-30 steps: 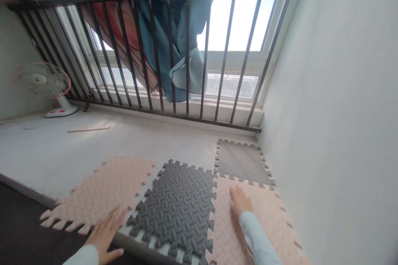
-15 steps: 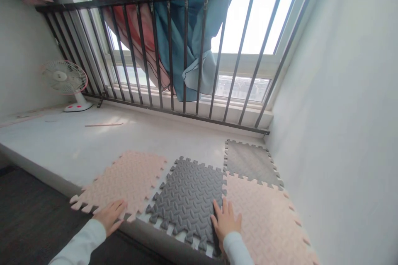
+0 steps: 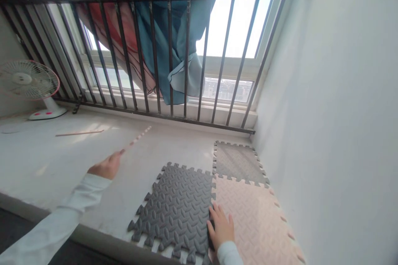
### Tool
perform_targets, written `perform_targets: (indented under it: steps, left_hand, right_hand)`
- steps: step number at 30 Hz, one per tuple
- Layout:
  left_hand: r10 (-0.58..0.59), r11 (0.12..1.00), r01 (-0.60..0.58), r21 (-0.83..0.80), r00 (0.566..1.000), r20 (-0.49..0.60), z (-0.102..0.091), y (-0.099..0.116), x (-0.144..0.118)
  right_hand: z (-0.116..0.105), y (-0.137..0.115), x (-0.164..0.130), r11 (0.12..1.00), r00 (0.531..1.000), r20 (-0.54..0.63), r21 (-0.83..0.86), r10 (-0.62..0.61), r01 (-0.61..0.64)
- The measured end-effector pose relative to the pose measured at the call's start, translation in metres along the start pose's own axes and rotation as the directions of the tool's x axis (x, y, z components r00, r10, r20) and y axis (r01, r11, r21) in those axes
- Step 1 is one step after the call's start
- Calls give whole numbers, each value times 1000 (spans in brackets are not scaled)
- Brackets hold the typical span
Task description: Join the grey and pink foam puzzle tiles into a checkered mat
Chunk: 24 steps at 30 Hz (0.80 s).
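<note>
My left hand (image 3: 107,167) is closed on the edge of a pink foam mat tile (image 3: 137,140). The tile is raised off the ledge and seen almost edge-on, so only a thin notched strip of it shows. My right hand (image 3: 222,227) lies flat, fingers spread, over the seam between a dark grey foam mat tile (image 3: 177,203) and a second pink foam mat tile (image 3: 248,211). Behind that pink tile is a lighter grey foam mat tile (image 3: 238,159), their toothed edges meeting.
A white ledge (image 3: 149,149) bears the tiles, its front edge dropping to a dark floor. Black metal railing (image 3: 155,112) runs along the back before a window and curtains (image 3: 183,41). A fan (image 3: 31,83) and thin stick (image 3: 79,133) are at left; a white wall (image 3: 336,132) stands right.
My left hand has lifted the left pink foam mat tile and turned it from flat to edge-on, moving further back. My right hand stays on the seam. The view has shifted slightly right.
</note>
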<state>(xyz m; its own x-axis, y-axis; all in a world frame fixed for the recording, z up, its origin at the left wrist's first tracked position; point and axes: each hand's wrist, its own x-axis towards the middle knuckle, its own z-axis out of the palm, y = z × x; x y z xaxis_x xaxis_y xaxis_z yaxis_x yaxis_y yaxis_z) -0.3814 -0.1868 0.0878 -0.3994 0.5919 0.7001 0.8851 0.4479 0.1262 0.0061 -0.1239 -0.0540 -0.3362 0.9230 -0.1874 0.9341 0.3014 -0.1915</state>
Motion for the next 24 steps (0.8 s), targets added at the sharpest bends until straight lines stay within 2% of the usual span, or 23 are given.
perform_targets:
  steps: [3, 5, 7, 8, 10, 11, 12, 14, 16, 19, 21, 24]
  left_hand:
    - [-39, 991, 38, 130, 999, 4, 9, 47, 34]
    - [-6, 996, 1, 86, 998, 58, 24, 86, 42]
    - [79, 997, -80, -2, 979, 189, 46, 128, 37]
    - [142, 990, -132, -55, 947, 289, 61, 149, 31]
    - [236, 971, -207, -116, 898, 371, 92, 188, 13]
    - [300, 954, -261, -148, 841, 449, 108, 206, 2]
    - [335, 942, -298, -154, 806, 488, 124, 222, -10]
    - [380, 923, -347, -163, 771, 510, 150, 249, -32]
    - [402, 914, -366, -174, 767, 500, 168, 269, -50]
    - [429, 902, -383, -197, 763, 483, 185, 286, -66]
    - [441, 897, -390, -207, 764, 471, 194, 291, -70]
    - [471, 882, -418, -217, 769, 432, 205, 291, -72]
  right_hand:
    - [1, 4, 3, 999, 1000, -16, 49, -1, 2]
    - [2, 5, 5, 998, 999, -35, 63, -1, 3]
    - [4, 4, 6, 998, 999, -53, 63, 7, -3]
    - [5, 4, 7, 998, 998, -58, 63, 14, -10]
    - [8, 4, 8, 998, 998, -56, 65, 21, -18]
    - [10, 5, 9, 997, 998, -52, 69, 21, -18]
    - [11, 6, 10, 997, 999, -48, 73, 20, -16]
    - [13, 7, 12, 997, 999, -44, 77, 22, -18]
    - [14, 8, 14, 996, 999, -31, 82, 25, -22]
    - [14, 7, 17, 995, 1000, 18, 104, -11, 9]
    - [13, 4, 18, 995, 1000, 24, 96, -9, 6]
    - [11, -4, 17, 997, 998, -14, 47, 59, -58]
